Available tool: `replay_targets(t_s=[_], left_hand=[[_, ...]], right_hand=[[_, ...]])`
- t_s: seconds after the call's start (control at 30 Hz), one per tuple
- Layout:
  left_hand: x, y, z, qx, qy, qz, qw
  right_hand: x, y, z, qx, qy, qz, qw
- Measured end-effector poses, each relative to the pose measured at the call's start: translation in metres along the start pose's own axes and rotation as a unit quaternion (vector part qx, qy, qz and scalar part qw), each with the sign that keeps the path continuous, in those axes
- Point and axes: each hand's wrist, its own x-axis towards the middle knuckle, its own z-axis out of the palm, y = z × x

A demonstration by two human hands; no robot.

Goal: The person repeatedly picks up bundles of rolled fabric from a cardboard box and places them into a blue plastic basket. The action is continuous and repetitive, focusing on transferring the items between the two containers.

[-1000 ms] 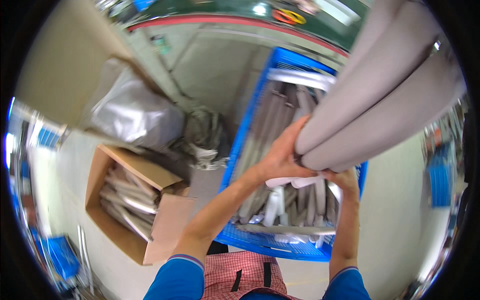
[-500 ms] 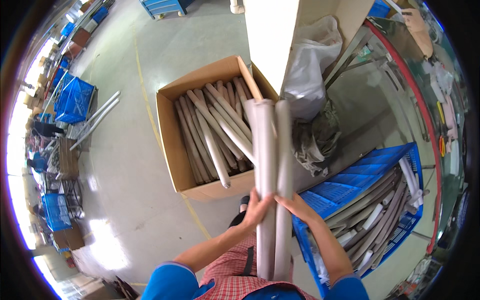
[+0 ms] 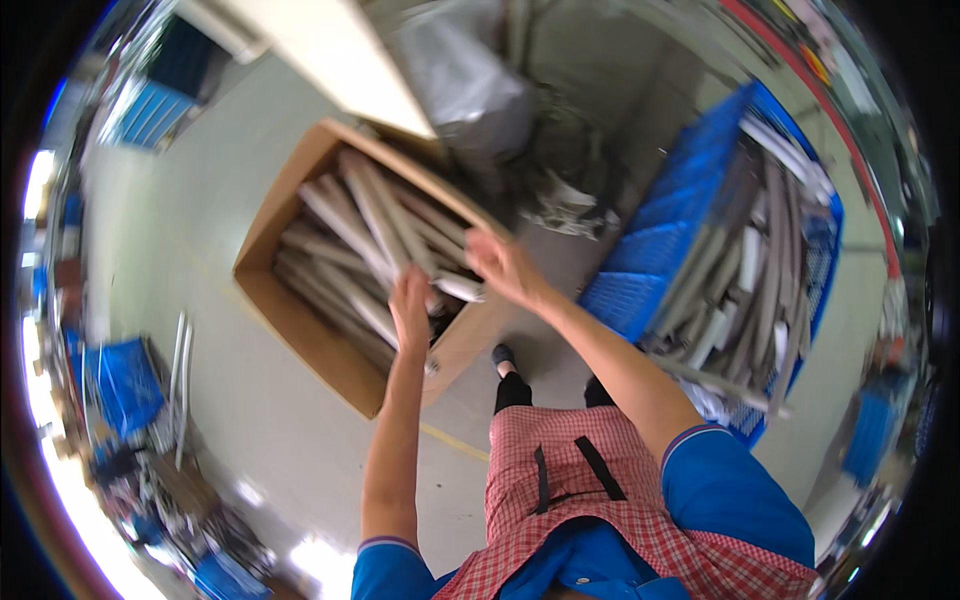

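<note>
Several long grey-beige tubes (image 3: 375, 215) lie at a slant in a cardboard box (image 3: 312, 340) in front of me. My left hand (image 3: 410, 310) reaches over the box's near side, its fingers closed around the near end of a tube. Above the right rim of the box is my right hand (image 3: 500, 268), fingers apart and a little blurred, with nothing visible in it. A tube end with a whitish tip (image 3: 460, 288) pokes out over the near rim between my hands.
To the right stands a blue plastic crate (image 3: 640, 270) with several bent grey and white tubes. A pale panel (image 3: 320, 50) and a whitish sack (image 3: 465, 80) are behind the box. My shoe (image 3: 503, 355) is close to the box.
The thick upright tubes that both hands held before me are now down in the box. My hands have moved forward and apart, and the right has let go. The view has turned.
</note>
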Motion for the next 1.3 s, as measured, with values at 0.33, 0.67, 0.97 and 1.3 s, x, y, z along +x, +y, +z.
replay_targets(t_s=[0.33,0.67,0.97,1.3], left_hand=[[-0.212,-0.031,0.365,0.003,-0.465,-0.266,0.844],[-0.13,-0.102,0.644,0.462,-0.14,0.174,0.858],[-0.114,-0.095,0.658,0.531,-0.084,0.256,0.803],[-0.055,-0.093,0.633,0.451,-0.327,0.029,0.83]], right_hand=[[-0.423,0.169,-0.327,-0.133,0.494,0.233,0.827],[-0.369,0.2,-0.562,0.073,0.496,0.199,0.842],[-0.237,0.276,-0.491,0.16,0.402,0.287,0.855],[-0.245,0.286,-0.455,0.222,0.281,0.314,0.879]])
